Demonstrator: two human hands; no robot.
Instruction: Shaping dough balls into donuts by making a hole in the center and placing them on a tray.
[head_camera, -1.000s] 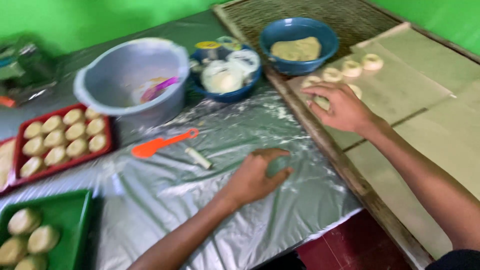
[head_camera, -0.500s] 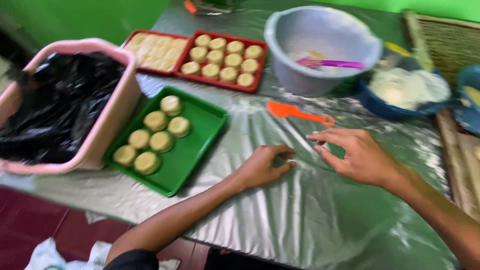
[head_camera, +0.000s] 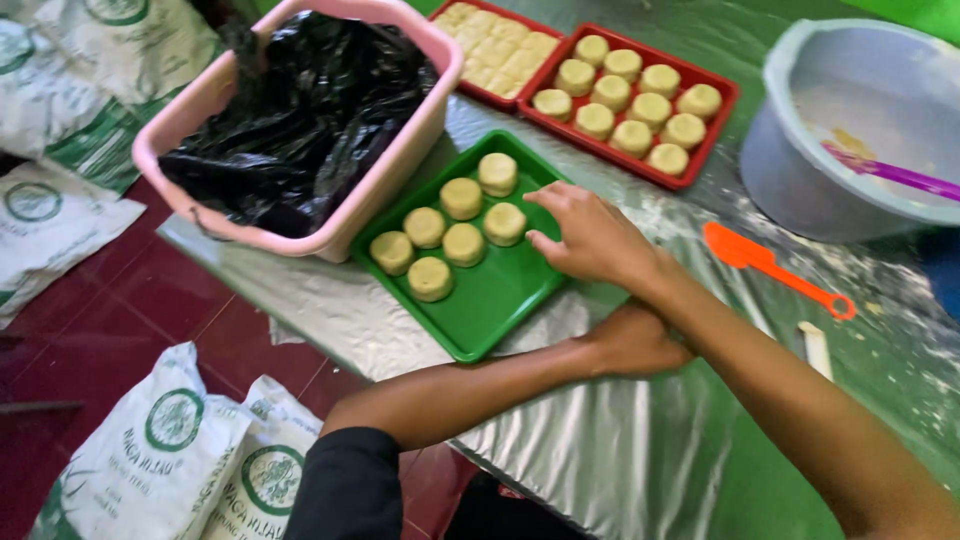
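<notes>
Head view: right forearm (head_camera: 760, 360) hides left hand (head_camera: 640, 340).

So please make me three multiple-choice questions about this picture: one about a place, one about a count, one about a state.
1. Where is the right hand?
A. in the grey bucket
B. over the green tray
C. on the floor

2. How many dough rounds lie on the green tray?
A. three
B. ten
C. six

3. What is the state of the pink tub?
A. lined with a black bag
B. turned upside down
C. filled with water

Answers: 1 B, its fingers reach above the tray's right part. 2 C, six rounds show. 3 A, black plastic fills it.
</notes>
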